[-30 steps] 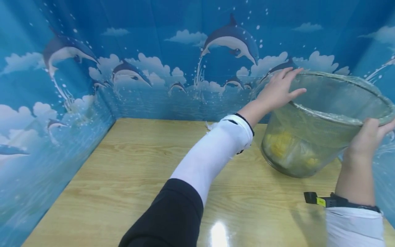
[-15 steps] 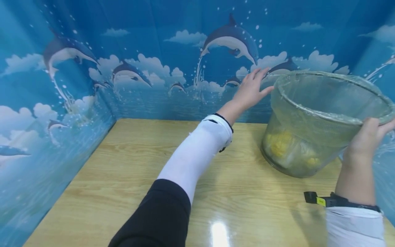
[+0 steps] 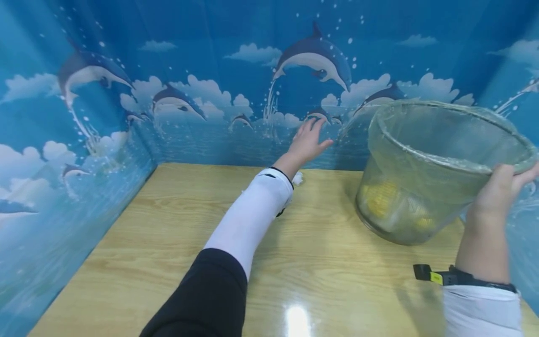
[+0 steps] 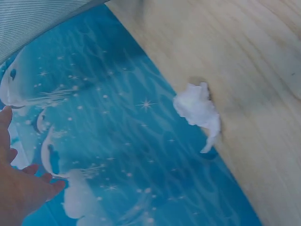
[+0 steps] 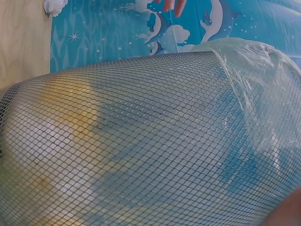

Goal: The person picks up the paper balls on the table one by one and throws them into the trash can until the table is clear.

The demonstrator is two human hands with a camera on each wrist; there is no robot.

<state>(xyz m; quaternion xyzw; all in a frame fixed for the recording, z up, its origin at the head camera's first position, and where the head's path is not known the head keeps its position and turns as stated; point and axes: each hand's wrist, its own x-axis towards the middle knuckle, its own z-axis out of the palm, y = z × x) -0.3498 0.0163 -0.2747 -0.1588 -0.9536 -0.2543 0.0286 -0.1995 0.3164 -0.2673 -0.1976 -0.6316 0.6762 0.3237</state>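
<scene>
A mesh wastebasket [image 3: 438, 187], lined with a clear greenish plastic bag, stands tilted at the right of the table. Yellow and whitish things show through its lower wall, too blurred to name. My right hand [image 3: 498, 189] grips the rim, thumb over the bag's folded edge; most of its fingers are hidden. My left hand [image 3: 306, 142] is apart from the bin, fingers spread, holding nothing, above the back edge of the table. Just below it lies a crumpled white tissue [image 3: 298, 178], partly behind the wrist in the head view. In the left wrist view, the tissue [image 4: 195, 106] overlaps the table's edge.
The wood-grain table [image 3: 177, 243] ends at the back against a blue dolphin-print curtain [image 3: 236, 61], which also hangs along both sides. A light reflection shines near the table's front.
My left hand has let go of the wastebasket's rim and moved left and down toward the tissue, which has come into view beside the wrist. My right hand keeps its hold; the bin stays put.
</scene>
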